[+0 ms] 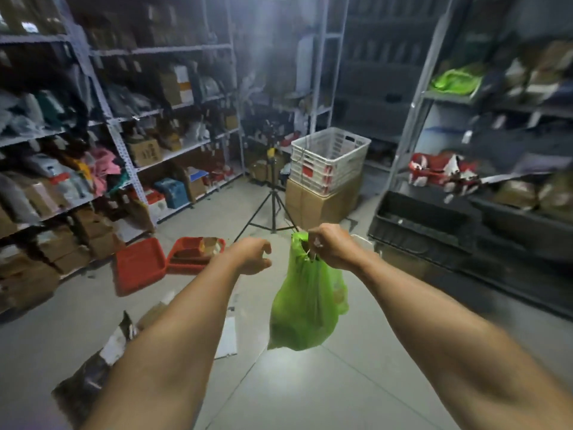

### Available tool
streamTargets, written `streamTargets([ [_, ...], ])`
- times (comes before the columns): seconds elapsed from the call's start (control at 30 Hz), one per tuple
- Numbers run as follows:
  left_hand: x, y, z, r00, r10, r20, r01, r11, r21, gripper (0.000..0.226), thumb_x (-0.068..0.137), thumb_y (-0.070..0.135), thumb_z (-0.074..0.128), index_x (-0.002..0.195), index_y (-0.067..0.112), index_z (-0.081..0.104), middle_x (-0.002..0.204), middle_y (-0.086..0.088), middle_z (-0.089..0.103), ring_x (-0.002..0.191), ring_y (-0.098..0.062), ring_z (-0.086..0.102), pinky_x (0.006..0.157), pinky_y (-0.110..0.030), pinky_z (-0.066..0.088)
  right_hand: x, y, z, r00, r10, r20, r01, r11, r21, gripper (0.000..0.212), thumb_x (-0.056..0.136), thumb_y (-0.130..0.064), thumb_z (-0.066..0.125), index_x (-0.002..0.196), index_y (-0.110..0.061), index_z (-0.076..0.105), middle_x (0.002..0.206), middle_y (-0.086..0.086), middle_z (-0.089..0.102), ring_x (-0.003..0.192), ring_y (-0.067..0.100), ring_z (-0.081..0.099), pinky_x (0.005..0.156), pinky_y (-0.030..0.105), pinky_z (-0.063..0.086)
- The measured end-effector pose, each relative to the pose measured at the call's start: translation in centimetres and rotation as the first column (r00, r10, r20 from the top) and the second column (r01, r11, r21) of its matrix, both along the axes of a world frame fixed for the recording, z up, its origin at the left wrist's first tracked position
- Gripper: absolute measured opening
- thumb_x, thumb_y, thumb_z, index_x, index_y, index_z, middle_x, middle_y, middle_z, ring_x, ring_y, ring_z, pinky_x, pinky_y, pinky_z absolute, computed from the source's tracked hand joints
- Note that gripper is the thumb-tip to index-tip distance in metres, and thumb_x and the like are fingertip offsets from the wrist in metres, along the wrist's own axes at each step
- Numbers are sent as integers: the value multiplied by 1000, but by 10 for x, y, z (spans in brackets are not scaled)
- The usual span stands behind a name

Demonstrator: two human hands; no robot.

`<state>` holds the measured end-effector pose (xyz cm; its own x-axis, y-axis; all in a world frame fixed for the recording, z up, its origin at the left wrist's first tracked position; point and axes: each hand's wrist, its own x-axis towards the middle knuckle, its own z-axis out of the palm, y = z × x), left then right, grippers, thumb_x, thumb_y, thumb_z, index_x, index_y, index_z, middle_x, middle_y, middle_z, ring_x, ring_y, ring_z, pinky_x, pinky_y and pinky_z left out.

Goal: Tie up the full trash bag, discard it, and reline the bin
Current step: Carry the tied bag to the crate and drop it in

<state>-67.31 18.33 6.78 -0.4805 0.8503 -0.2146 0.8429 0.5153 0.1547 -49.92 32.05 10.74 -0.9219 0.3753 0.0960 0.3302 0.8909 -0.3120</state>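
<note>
A full bright green trash bag (305,305) hangs in mid-air over the grey tiled floor, bulging at the bottom. My right hand (330,246) is closed on the bag's gathered top and carries its weight. My left hand (255,256) floats just to the left of the bag's neck, fingers curled but apart, holding nothing and not touching the bag. No bin is visible in this view.
Metal shelves packed with boxes line the left (117,135) and right (496,125) sides. A black tripod (273,209) stands ahead, beside a white crate (330,156) on cardboard boxes. Red trays (139,265) and torn cardboard (117,342) lie on the floor at left.
</note>
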Motion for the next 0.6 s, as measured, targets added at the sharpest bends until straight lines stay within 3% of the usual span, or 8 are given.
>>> streamTargets([
  [0.07,27,35,2,998,-60,15,60,998,15,42,88,43,59,125,23,57,128,-5,60,116,-26,56,92,-33,45,36,24,-2,997,-74,-4,74,997,-8,11,83,-7,60,86,-7,70,94,16,68,92,31,62,66,27,34],
  [0.27,119,140,15,967,-237,-89,244,966,79,40,86,38,57,124,24,59,121,-7,65,113,-31,59,92,-37,50,144,103,-10,951,-308,12,308,951,22,13,84,-9,62,94,-9,69,104,15,67,101,33,60,78,32,45],
  [0.6,251,284,9,907,-391,-156,406,911,75,46,88,33,55,133,24,53,128,-5,59,118,-28,57,92,-39,52,276,227,-20,858,-512,-34,513,859,6,7,88,-14,63,93,-12,66,105,13,62,98,33,61,78,33,45],
])
